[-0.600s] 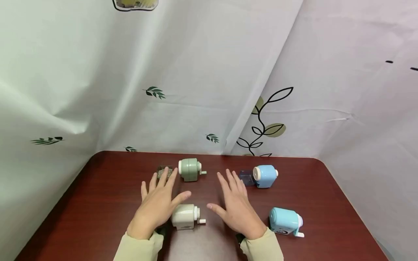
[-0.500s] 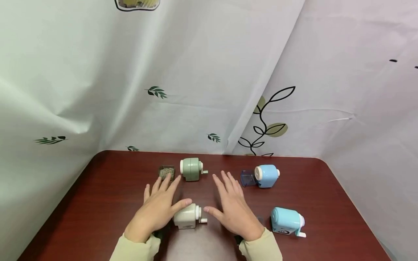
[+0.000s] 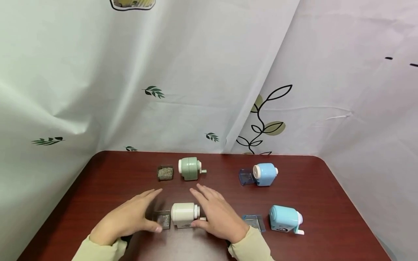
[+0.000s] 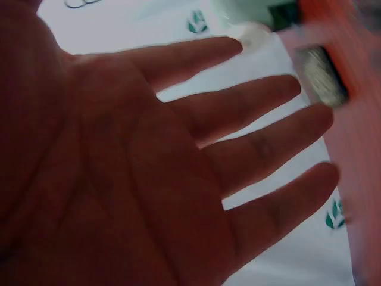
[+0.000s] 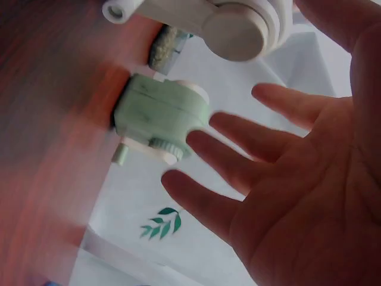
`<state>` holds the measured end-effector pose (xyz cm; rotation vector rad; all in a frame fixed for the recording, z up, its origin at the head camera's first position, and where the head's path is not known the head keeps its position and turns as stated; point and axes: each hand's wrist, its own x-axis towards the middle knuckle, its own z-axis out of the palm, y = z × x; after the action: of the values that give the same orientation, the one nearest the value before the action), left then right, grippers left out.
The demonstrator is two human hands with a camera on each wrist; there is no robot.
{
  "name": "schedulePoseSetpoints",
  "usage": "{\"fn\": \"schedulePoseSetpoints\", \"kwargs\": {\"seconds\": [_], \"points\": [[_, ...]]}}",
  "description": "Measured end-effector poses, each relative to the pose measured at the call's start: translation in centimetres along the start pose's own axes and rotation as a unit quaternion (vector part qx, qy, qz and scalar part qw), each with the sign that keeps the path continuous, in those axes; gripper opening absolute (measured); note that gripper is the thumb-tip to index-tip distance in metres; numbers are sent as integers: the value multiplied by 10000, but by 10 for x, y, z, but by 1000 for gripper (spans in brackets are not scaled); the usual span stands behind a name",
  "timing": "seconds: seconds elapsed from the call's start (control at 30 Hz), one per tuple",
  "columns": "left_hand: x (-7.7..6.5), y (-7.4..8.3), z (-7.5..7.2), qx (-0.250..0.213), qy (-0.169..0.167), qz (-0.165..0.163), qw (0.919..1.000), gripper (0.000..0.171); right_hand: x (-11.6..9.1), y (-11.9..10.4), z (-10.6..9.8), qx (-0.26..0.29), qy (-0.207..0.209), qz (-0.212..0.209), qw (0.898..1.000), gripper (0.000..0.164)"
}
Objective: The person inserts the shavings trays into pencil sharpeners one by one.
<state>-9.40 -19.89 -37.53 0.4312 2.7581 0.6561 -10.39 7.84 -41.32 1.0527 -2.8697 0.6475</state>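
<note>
A cream crank pencil sharpener (image 3: 182, 212) stands between my hands in the head view. My left hand (image 3: 127, 219) is held left of it, fingers straight and thumb spread, close to a small dark shavings tray (image 3: 169, 222). My right hand (image 3: 220, 215) reaches in from the right with extended fingers, its thumb overlapping the sharpener's crank side and partly hiding the crank. Both palms hold nothing. In the right wrist view the cream sharpener's crank knob (image 5: 235, 30) shows close to the fingers, with the green pencil sharpener (image 5: 161, 110) beyond.
Farther back stand a green sharpener (image 3: 190, 168) beside a tray of shavings (image 3: 159, 174), and a blue sharpener (image 3: 266, 174) with a dark-blue tray (image 3: 245, 177). At right, a turquoise sharpener (image 3: 284, 218) has a clear blue tray (image 3: 260, 222) beside it. White patterned cloth (image 3: 183, 119) hangs behind the table.
My left hand has moved left and nearer me, uncovering the tray beside the cream sharpener. My right hand has shifted left toward that sharpener. The sharpeners keep their places.
</note>
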Motion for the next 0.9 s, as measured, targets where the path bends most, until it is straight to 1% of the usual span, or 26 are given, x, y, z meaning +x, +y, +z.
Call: {"fn": "schedulePoseSetpoints", "kwargs": {"seconds": [0.07,0.17,0.27,0.33,0.47,0.53,0.67,0.77,0.9], "points": [[-2,-6,3,7,-41,-65,10000,110,1,-1,3,-48,-42,-27,10000,83],[-4,-15,12,36,-49,-154,9999,109,2,-1,8,-122,-76,-67,9999,75],[-6,-21,22,69,41,-197,9998,105,2,0,12,-178,-64,-126,9997,68],[-7,-25,28,121,164,-196,9996,102,3,-1,14,-209,-81,-133,9997,68],[-9,-30,35,193,358,-184,9990,94,3,-2,16,-181,-124,-144,9997,74],[-8,-32,37,154,366,-227,9990,88,3,-2,17,-106,-67,-258,9996,73],[-6,-33,42,61,398,-224,9989,73,3,0,18,162,148,-534,9983,61],[-4,-34,44,-28,476,-188,9987,66,3,1,18,426,200,-540,9974,55],[-3,-34,48,-6,656,-124,9978,62,3,3,19,647,188,-489,9965,54]]}}
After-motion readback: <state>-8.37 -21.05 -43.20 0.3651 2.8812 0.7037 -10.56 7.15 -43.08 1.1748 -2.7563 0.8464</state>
